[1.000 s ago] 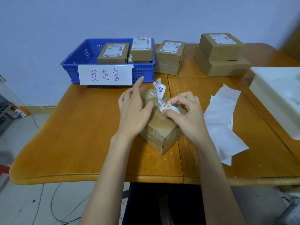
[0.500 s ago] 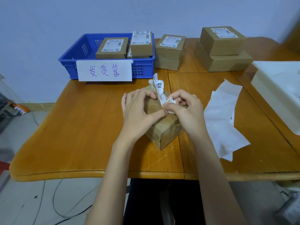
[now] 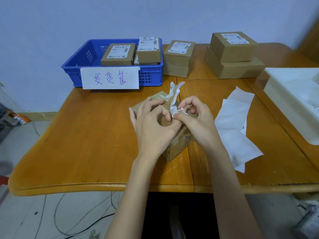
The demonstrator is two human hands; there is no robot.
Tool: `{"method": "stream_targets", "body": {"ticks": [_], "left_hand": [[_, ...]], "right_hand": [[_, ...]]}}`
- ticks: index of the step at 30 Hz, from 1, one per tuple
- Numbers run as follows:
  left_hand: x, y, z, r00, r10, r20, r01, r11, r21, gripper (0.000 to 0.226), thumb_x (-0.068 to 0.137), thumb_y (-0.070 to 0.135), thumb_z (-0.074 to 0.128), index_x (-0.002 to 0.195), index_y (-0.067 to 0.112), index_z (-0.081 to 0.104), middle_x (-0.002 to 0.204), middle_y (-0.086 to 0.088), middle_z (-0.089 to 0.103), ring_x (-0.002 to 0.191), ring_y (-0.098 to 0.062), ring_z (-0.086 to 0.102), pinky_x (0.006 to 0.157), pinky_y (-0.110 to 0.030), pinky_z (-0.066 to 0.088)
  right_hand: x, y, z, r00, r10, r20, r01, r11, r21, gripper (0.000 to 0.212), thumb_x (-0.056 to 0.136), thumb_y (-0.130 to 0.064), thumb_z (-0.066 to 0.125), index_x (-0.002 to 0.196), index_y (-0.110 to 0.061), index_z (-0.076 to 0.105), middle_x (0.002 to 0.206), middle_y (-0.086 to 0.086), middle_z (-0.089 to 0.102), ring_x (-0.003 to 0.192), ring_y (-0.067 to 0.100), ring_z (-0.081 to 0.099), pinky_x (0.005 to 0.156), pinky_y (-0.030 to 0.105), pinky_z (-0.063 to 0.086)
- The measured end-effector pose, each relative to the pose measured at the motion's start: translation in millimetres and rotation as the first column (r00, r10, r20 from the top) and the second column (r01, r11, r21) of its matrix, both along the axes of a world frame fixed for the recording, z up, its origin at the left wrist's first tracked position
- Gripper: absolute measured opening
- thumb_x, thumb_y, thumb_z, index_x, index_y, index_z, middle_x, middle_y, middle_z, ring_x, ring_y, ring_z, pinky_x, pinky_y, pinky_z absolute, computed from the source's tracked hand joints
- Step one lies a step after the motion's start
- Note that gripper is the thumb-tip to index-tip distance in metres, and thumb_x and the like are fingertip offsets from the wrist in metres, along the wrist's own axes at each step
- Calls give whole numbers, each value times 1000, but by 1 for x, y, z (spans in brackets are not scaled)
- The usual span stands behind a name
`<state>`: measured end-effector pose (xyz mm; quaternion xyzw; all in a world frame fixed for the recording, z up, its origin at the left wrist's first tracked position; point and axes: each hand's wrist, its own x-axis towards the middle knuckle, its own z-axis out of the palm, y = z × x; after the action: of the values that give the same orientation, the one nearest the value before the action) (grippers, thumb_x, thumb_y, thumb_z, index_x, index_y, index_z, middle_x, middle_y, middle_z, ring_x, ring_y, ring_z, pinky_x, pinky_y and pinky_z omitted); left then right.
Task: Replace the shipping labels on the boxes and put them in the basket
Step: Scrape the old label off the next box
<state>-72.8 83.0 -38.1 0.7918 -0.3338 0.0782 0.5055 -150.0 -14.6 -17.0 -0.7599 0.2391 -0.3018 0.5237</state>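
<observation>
A brown cardboard box (image 3: 179, 144) lies turned corner-on in the middle of the wooden table (image 3: 86, 135). Its white shipping label (image 3: 173, 96) is half torn off and stands crumpled above the box top. My right hand (image 3: 196, 118) pinches the lower end of the label between thumb and fingers. My left hand (image 3: 151, 125) rests on the box top, with thumb and forefinger curled at the label's base. The blue basket (image 3: 77, 69) with a handwritten paper sign stands at the back left and holds labelled boxes (image 3: 119, 53).
Two stacks of brown boxes (image 3: 178, 57) (image 3: 233, 54) stand at the back right of the basket. White backing sheets (image 3: 236, 125) lie to the right of my hands. A white tray (image 3: 293, 104) sits at the right table edge. Cables run across the floor below.
My left hand has gone from lying flat on the box to curling its fingers at the label's base. The torn label stands higher and more crumpled.
</observation>
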Motion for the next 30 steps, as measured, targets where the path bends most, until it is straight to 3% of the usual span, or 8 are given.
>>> {"method": "stream_targets", "body": {"ticks": [4,7,11,15,20,24,27,30], "left_hand": [[-1,-1,-1,1000,-5,-21,4,998,-58,19,66,55,55,56,40,49,112,27,62,135,-3,40,122,-51,0],[-2,-1,0,999,-9,-43,5,996,-86,17,63,54,55,55,40,50,109,28,62,133,-2,42,122,-49,-1],[0,0,-3,999,-16,-36,11,993,-114,17,67,52,60,57,40,52,107,27,64,130,-2,46,122,-53,1],[-2,0,-3,999,-17,-47,12,993,-116,22,68,51,65,56,38,53,105,29,63,128,-1,47,122,-51,0],[-5,-1,-4,999,3,-52,-10,991,-130,20,72,38,70,58,33,57,104,29,61,125,0,49,123,-47,-2],[-6,0,-6,999,1,-50,-8,990,-144,19,71,35,69,59,23,60,106,26,64,124,0,50,123,-45,-3],[-5,0,-7,999,-4,-48,-4,988,-154,21,70,38,64,60,20,59,108,22,67,124,1,50,123,-46,-3],[-4,2,-9,999,-14,-41,7,985,-175,26,70,42,53,63,17,55,108,19,69,123,0,50,123,-50,-1]], "right_hand": [[-3,2,1,999,33,-17,-33,999,-19,25,60,-48,59,76,-29,60,80,-19,56,93,6,44,80,28,35],[-6,-3,2,995,88,45,-92,991,99,13,65,-38,54,72,-29,61,81,-11,56,95,16,47,79,37,37],[-5,0,-2,1000,27,-8,-27,999,-46,7,78,-26,67,72,-25,63,76,-19,53,91,5,44,78,28,34],[0,1,-8,997,-61,53,63,998,-32,15,82,-15,69,70,-23,65,76,-19,55,94,8,47,79,26,36],[3,3,-9,995,-65,74,64,998,25,17,81,-16,70,70,-28,66,80,-18,58,101,18,52,92,45,45],[3,2,-9,994,-74,85,70,997,44,13,77,-24,68,69,-33,66,79,-22,57,99,26,55,91,54,45],[4,2,-9,994,-73,86,69,996,52,14,77,-23,67,69,-34,64,76,-25,55,98,26,54,90,51,46],[3,0,-9,996,-63,63,62,998,27,14,81,-19,65,72,-30,62,73,-26,51,94,19,50,83,39,42]]}}
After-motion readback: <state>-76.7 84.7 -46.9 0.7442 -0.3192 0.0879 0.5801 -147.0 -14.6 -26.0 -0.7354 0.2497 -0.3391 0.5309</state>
